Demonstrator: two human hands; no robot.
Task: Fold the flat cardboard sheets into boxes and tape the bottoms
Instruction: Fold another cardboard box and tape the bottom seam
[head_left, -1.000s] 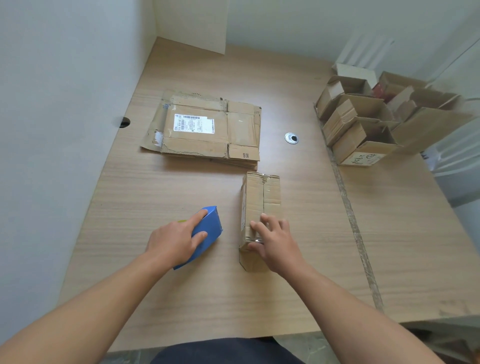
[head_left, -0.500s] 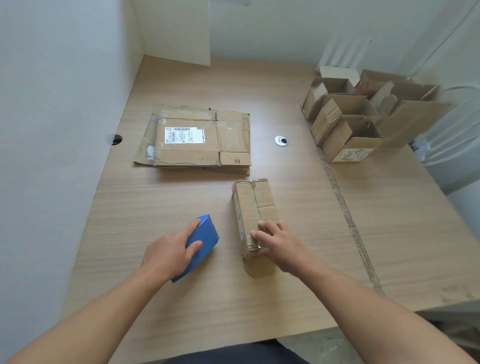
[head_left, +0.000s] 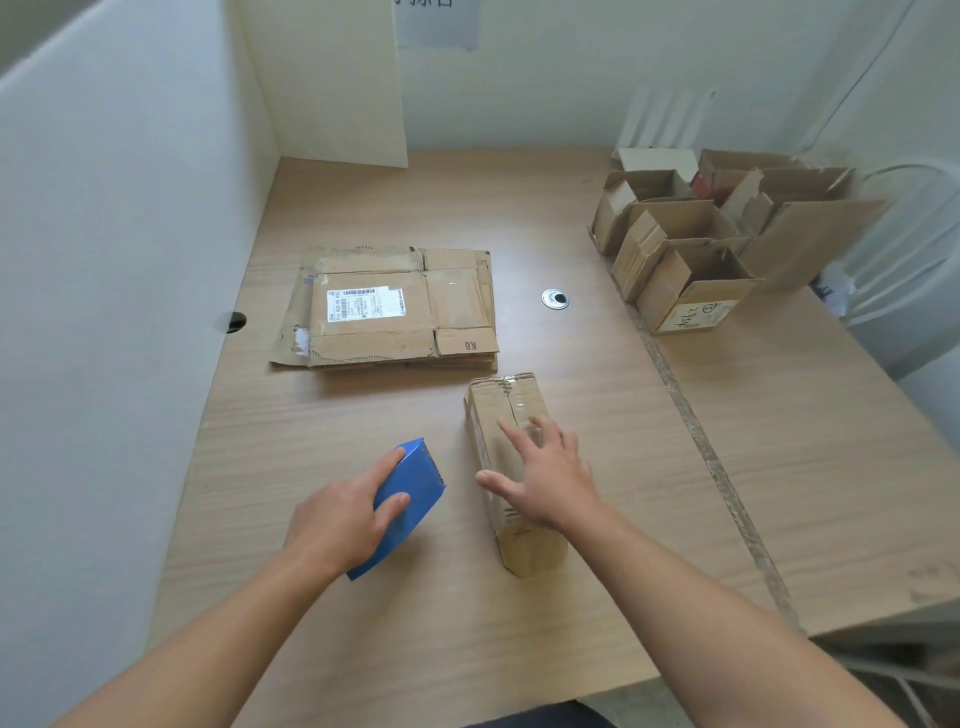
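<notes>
A small folded cardboard box (head_left: 511, 415) lies on the wooden table (head_left: 779, 467) with its taped side up. Over its near half my right hand (head_left: 545, 475) is spread, fingers straight; whether it touches the top is unclear. To its left my left hand (head_left: 343, 514) holds a blue tape dispenser (head_left: 413, 488) against the table, the index finger along its top edge and the thumb on its side. A stack of flat cardboard sheets (head_left: 389, 306) with a white label lies further back.
Several open folded boxes (head_left: 691, 249) stand at the back right. A metal cable grommet (head_left: 555, 299) sits between them and the flat stack. White walls close the left and back. A seam (head_left: 696, 431) runs down the table's right part.
My right hand has opened and slid forward along the box top, where it earlier pressed the near end. The left hand and the blue dispenser have hardly moved. The camera tilted up.
</notes>
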